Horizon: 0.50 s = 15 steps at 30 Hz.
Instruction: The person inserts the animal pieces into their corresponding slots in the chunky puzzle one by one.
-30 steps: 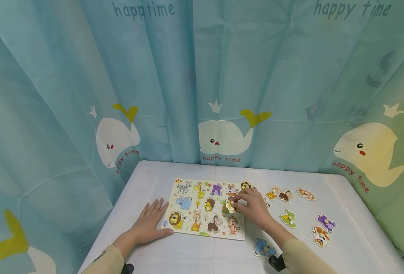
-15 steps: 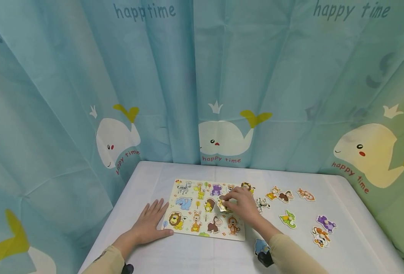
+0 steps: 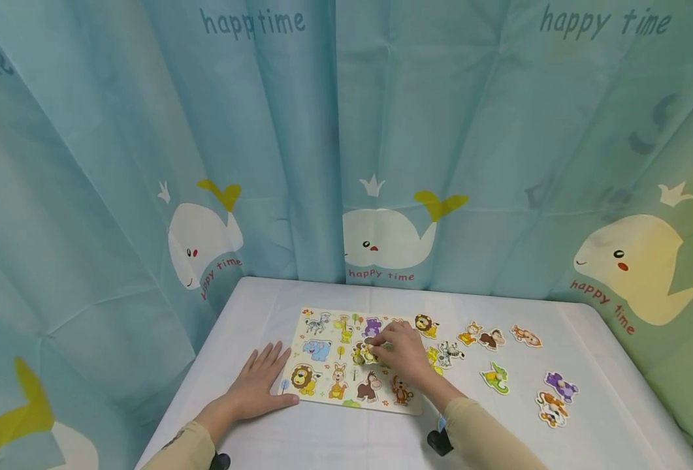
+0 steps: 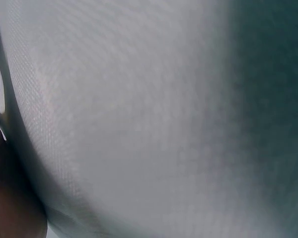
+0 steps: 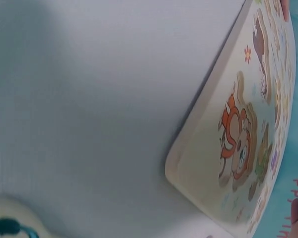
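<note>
My right hand pinches a small hedgehog puzzle piece between thumb and fingertips. The piece is over the middle of the white animal puzzle board, beside the printed hedgehog, and the hand partly covers it. My left hand lies flat with fingers spread at the board's left edge, its thumb by the lower left corner. In the right wrist view the board's corner shows a recessed monkey picture; the held piece is out of sight there. The left wrist view is mostly blurred white cloth.
Loose pieces lie right of the board: lion, zebra, kangaroo, horse, monkey, crocodile, hippo and tiger. A giraffe piece is partly hidden. Curtains hang behind the white table.
My right hand has moved left across the board with the hedgehog piece, from over the crocodile picture to the printed hedgehog. The left hand has stayed in place.
</note>
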Tool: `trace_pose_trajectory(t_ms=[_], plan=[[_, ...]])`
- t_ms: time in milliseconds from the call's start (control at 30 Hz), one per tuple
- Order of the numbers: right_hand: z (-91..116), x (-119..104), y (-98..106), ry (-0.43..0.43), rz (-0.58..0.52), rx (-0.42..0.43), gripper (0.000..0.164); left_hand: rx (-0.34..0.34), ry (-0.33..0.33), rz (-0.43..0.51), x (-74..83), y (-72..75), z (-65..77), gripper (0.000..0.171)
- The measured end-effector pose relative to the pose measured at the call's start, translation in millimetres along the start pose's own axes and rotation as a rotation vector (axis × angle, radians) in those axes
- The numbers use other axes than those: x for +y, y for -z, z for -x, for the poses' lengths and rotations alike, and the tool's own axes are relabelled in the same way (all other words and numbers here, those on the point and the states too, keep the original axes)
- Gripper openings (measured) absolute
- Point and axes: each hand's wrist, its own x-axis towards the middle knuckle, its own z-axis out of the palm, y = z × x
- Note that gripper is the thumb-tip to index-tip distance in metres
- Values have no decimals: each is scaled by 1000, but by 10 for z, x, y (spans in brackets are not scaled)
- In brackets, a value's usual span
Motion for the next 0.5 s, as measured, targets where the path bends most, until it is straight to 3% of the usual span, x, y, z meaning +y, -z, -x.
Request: trace_pose_trajectory(t_ms=[500], plan=[[-55,-80,-164,-57,24,-26,6,5,-10,2,-22,-9,4,110]])
